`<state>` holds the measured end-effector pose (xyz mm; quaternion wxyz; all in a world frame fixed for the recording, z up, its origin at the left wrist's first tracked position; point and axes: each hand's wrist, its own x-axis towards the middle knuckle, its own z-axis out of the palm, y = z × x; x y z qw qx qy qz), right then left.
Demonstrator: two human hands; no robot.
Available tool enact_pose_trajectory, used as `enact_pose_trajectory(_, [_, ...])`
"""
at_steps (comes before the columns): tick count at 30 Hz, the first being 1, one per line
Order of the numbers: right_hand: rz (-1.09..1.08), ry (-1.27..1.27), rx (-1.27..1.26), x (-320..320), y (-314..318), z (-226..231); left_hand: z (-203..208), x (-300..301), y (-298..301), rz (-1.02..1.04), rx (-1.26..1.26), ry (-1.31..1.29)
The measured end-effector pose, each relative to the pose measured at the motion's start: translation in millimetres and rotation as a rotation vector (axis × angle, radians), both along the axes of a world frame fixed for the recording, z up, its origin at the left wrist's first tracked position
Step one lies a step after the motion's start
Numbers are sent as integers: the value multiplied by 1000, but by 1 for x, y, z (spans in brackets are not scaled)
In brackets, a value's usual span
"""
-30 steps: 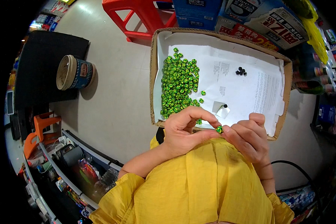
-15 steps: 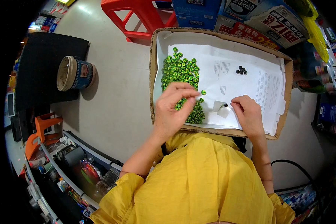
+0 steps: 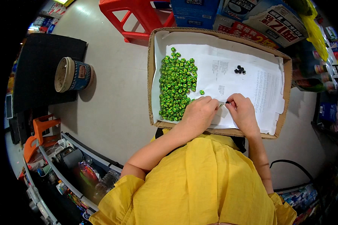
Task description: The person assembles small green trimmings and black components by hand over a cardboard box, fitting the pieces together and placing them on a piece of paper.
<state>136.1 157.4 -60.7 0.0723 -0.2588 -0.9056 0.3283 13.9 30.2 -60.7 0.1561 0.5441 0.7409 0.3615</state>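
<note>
My left hand [image 3: 200, 115] is closed at the near edge of the shallow cardboard box [image 3: 151, 80], its fingertips pinching the edge of a small clear plastic bag [image 3: 220, 113]. Close by on its right, my right hand [image 3: 243, 113] pinches a small black cube [image 3: 228, 102] between thumb and finger, just over the bag's opening. A wide heap of small shiny green cubes [image 3: 178, 75] covers the left part of the white paper [image 3: 210, 45] lining the box. One single green cube [image 3: 202, 92] sits apart from the heap. Several black cubes [image 3: 239, 69] are grouped toward the far right.
Beyond the box stand a red plastic stool [image 3: 139, 18] and blue cartons [image 3: 193, 15]. A yellow plastic bag [image 3: 317, 35] hangs at the far right. To the left, a bucket [image 3: 73, 75] is beside a black panel [image 3: 45, 71]; an orange stool [image 3: 43, 131] stands nearer.
My left hand has moved from over the green heap, right and nearer, to grip the clear bag. My right hand has shifted slightly left and taken hold of the black cube.
</note>
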Motion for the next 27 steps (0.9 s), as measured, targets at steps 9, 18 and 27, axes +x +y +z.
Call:
enact_pose_trajectory(9, [-61, 82, 221, 2, 4, -6, -12, 8, 24, -6, -82, 139])
enact_pose_trajectory(18, [-63, 98, 174, 4, 6, -3, -15, 7, 24, 1, -32, 160])
enact_pose_trajectory(27, [-77, 78, 158, 6, 5, -3, -21, 7, 22, 1, -35, 191])
